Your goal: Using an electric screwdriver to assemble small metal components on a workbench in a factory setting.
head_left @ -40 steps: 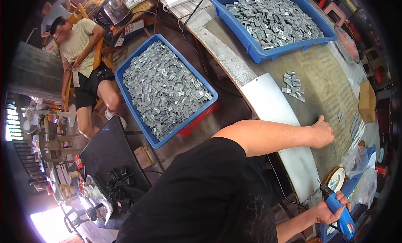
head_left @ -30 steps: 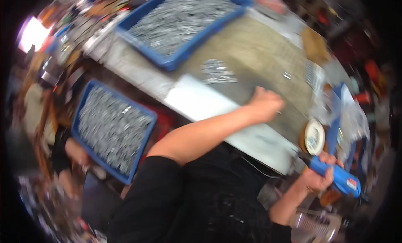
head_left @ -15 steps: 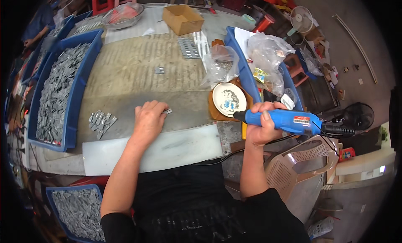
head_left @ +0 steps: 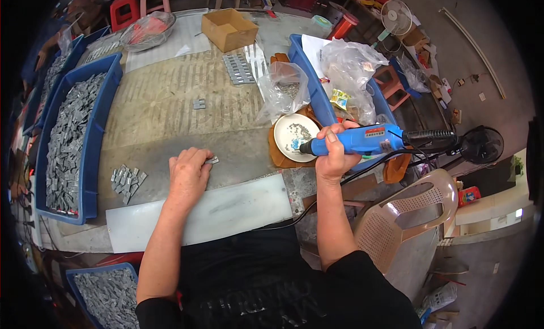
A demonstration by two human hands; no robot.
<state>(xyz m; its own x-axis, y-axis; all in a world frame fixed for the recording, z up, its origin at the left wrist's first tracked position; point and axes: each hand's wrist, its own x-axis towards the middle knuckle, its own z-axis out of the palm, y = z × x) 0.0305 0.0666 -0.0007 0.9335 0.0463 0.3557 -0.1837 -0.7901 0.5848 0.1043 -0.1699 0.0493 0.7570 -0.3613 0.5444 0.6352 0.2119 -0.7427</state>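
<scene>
My right hand [head_left: 334, 155] is wrapped round a blue electric screwdriver [head_left: 362, 141], held level with its dark tip over the right side of a white dish [head_left: 288, 151]. Small screws [head_left: 300, 128] and some blue bits lie in that dish. On the table, my left hand [head_left: 190, 169] is closed on a small grey metal part [head_left: 212, 159], which sticks out past the fingertips; the rest of it is covered. A loose pile of similar metal parts [head_left: 128, 183] lies left of this hand. Just in front of me is a white sheet [head_left: 198, 211].
A blue bin of metal parts [head_left: 101, 142] stands at the left, another [head_left: 73, 279] lower down. Farther off are a cardboard box [head_left: 229, 32], rows of parts [head_left: 238, 68] and a single part [head_left: 199, 104]. A bag of screws [head_left: 289, 88] and a blue crate [head_left: 386, 105] flank the dish.
The screwdriver's tip has come from the dish's lower rim to over its inside. The whole scene has shifted slightly left in view. My left hand still holds the metal part.
</scene>
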